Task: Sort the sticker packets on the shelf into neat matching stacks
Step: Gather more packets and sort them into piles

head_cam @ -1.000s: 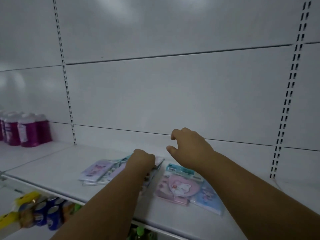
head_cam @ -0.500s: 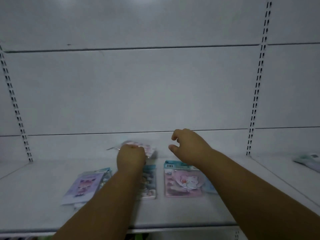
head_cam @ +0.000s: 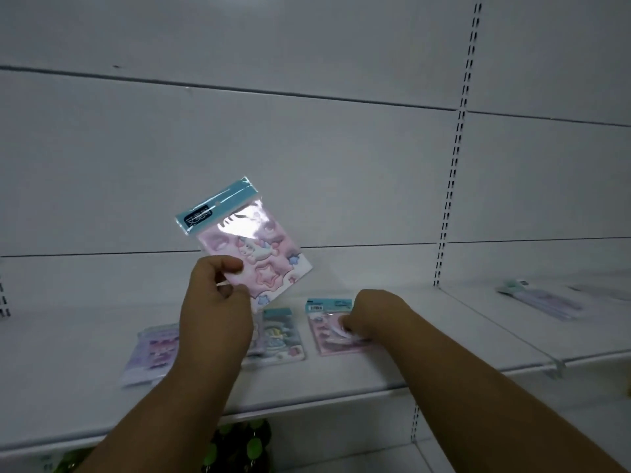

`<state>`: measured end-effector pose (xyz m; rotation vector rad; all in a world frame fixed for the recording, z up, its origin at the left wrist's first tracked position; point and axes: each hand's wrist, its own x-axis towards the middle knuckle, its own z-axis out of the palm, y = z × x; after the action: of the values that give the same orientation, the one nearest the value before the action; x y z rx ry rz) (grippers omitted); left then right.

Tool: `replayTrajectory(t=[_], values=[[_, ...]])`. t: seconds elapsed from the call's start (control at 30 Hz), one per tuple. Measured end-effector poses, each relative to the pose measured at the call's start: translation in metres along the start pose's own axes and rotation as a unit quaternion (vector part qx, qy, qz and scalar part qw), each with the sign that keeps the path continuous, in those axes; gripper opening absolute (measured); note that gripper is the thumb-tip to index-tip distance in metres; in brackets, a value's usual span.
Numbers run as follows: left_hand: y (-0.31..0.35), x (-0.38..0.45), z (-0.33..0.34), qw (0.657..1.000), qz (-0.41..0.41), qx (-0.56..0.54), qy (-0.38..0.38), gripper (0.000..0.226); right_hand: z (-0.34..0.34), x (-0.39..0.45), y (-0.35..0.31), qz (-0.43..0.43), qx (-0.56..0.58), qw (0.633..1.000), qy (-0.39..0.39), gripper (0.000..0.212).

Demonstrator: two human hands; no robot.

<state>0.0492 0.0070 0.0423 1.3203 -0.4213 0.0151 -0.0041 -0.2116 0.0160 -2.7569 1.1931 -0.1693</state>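
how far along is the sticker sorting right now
Early to midway. Three piles lie on the shelf: a purple stack, a blue stack and a pink stack. The left hand holds up a pink packet, unplaced; the right hand rests on the pink stack. More packets sit on the next shelf section.

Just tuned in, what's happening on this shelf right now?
A person is sorting sticker packets on a white shelf. The left hand holds a pink packet up in the air, tilted, pinched at its lower corner. The right hand is down on a pink packet lying on the shelf. A blue-toned packet lies between the hands and a purple one sits further left. More packets lie on the next shelf section to the right.
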Motion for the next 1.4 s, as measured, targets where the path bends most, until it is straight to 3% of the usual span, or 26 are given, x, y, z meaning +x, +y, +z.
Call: replayTrajectory(t=[0.1, 0.2, 0.33, 0.5, 0.7, 1.07, 1.2, 1.27, 1.3, 1.33, 1.37, 1.4], values=[[0.002, -0.008, 0.000, 1.000, 0.015, 0.020, -0.003, 0.031, -0.001, 0.001, -0.004, 0.007, 0.048, 0.999, 0.015, 0.045], [0.002, -0.014, 0.007, 0.999, 0.020, 0.024, -0.011, 0.029, -0.002, 0.001, 0.000, 0.003, 0.185, 0.981, 0.061, 0.033], [-0.002, -0.023, 0.037, 1.000, 0.016, 0.017, -0.020, 0.026, -0.012, -0.009, 0.029, -0.063, 0.374, 0.911, 0.163, 0.025], [-0.013, -0.043, 0.103, 0.998, 0.003, 0.017, -0.056, 0.023, -0.031, -0.018, 0.111, -0.010, 0.533, 0.828, 0.172, 0.031], [-0.029, -0.098, 0.234, 0.993, 0.007, 0.006, -0.121, 0.029, -0.061, -0.028, 0.264, 0.033, 0.541, 0.811, 0.222, 0.031], [-0.039, -0.182, 0.471, 0.985, -0.029, 0.001, -0.170, 0.035, -0.124, 0.015, 0.506, 0.079, 0.485, 0.829, 0.266, 0.018], [-0.047, -0.181, 0.531, 0.981, -0.055, -0.018, -0.184, 0.036, -0.134, 0.055, 0.560, 0.134, 0.530, 0.789, 0.279, 0.022], [-0.053, -0.175, 0.554, 0.980, -0.070, -0.020, -0.184, 0.034, -0.132, 0.077, 0.583, 0.138, 0.554, 0.785, 0.241, 0.030], [-0.056, -0.171, 0.565, 0.980, -0.074, -0.013, -0.185, 0.033, -0.131, 0.087, 0.591, 0.159, 0.529, 0.806, 0.213, 0.033], [-0.059, -0.166, 0.576, 0.980, -0.075, -0.010, -0.183, 0.034, -0.123, 0.098, 0.601, 0.174, 0.398, 0.877, 0.205, 0.034], [-0.060, -0.163, 0.586, 0.980, -0.075, -0.013, -0.183, 0.035, -0.121, 0.110, 0.610, 0.185, 0.387, 0.884, 0.186, 0.031], [-0.062, -0.159, 0.594, 0.981, -0.077, -0.018, -0.178, 0.036, -0.123, 0.120, 0.618, 0.199, 0.486, 0.833, 0.173, 0.027]])
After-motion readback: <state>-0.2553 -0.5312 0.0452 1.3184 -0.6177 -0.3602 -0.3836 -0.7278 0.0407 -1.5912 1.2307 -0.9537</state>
